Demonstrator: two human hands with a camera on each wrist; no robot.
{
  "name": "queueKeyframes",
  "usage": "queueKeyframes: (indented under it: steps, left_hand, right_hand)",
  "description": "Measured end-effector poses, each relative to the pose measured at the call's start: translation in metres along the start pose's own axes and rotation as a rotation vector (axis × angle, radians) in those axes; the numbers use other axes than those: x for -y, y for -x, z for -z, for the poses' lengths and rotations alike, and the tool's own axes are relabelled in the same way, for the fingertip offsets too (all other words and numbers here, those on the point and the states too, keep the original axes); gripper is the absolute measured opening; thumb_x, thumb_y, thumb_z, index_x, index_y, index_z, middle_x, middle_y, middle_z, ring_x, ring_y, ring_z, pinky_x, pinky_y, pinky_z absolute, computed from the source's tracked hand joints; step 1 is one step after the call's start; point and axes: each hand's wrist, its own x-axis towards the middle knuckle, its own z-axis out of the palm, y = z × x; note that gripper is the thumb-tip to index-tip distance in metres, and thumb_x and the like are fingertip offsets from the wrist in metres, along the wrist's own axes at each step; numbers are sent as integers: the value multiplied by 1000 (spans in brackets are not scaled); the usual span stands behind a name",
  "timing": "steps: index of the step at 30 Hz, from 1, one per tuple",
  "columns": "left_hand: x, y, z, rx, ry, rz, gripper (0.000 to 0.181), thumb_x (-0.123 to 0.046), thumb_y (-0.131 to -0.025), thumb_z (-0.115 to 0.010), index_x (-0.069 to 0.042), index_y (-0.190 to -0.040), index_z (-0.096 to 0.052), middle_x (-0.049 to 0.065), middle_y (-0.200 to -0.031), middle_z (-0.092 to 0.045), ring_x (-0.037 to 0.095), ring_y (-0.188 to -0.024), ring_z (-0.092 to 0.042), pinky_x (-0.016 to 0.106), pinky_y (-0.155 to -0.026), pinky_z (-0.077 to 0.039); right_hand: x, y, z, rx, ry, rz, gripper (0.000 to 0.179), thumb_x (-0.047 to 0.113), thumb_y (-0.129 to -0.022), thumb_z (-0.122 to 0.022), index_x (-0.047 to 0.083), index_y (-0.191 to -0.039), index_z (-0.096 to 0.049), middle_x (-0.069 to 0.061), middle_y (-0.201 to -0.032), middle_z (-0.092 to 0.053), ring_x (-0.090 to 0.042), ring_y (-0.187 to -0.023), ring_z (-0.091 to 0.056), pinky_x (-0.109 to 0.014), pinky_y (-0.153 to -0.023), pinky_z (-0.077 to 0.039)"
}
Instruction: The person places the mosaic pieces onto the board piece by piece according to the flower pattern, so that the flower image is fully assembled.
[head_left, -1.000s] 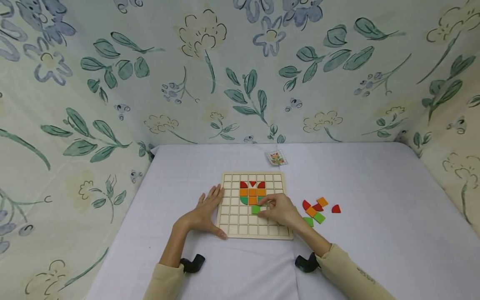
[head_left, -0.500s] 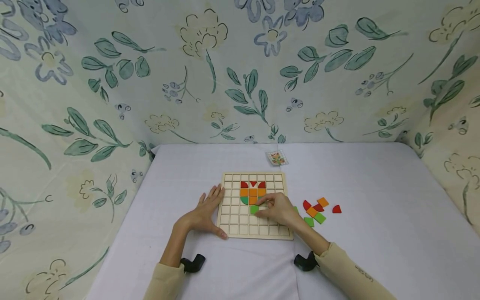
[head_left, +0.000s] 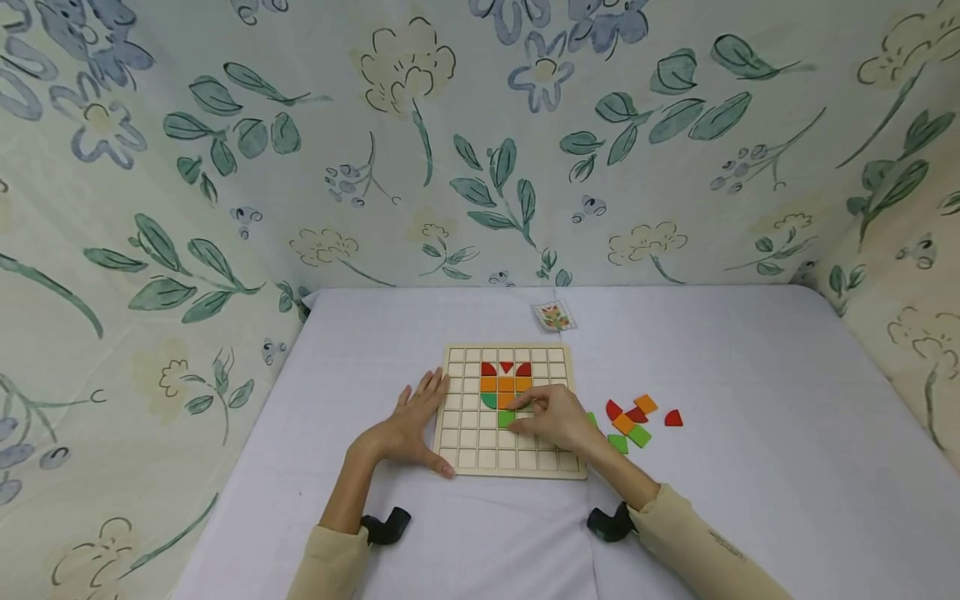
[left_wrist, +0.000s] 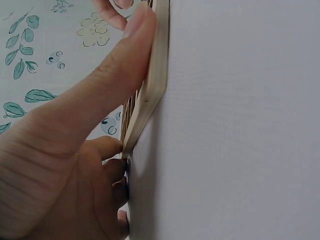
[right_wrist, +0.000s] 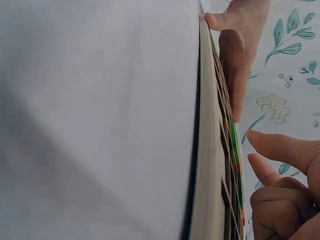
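A light wooden grid board [head_left: 468, 458] lies on the white cloth. Red, orange and green tiles form a pattern in its upper middle, and the lowest orange tile [head_left: 506, 401] has a bright green square tile [head_left: 506, 419] just below it. My right hand [head_left: 558, 418] is over the board's right part, index and thumb tips right at the green square. In the right wrist view, those fingertips [right_wrist: 255, 136] stand apart just above the board, other fingers curled. My left hand [head_left: 408, 429] rests spread along the left edge, its thumb [left_wrist: 135, 37] on the near corner.
Loose tiles lie right of the board: orange [head_left: 645, 404], red [head_left: 673, 417] and green [head_left: 639, 435], several of them partly overlapping. Behind the board is a small picture card [head_left: 553, 316] with a similar coloured design. Floral fabric [head_left: 480, 167] hangs behind the table.
The green square tile has shifted slightly left and now lines up with a grid cell. My right hand has moved only a little left with it; my left hand stays in place.
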Motion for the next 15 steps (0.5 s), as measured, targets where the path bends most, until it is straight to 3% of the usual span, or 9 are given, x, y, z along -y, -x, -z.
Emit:
queueKeyframes:
  steps: [7, 15]
  left_hand:
    - [1, -2, -1, -3, -8, -3, 152, -52, -61, -98, -5, -166, 1, 15, -174, 10, 35, -163, 11, 62, -131, 5]
    - [0, -1, 0, 4, -11, -1, 151, -52, -61, -98, -4, -166, 1, 14, -174, 10, 34, -163, 12, 62, -131, 6]
  right_hand:
    - [0, 15, 29, -19, 11, -40, 27, 20, -87, -84, 11, -112, -78, 4, -57, -29, -13, -47, -26, -21, -44, -20]
    - [-20, 35, 68, -79, 40, -71, 34, 23, -89, -82, 8, -119, -75, 4, -57, -31, -11, -48, -28, -21, -45, -22]
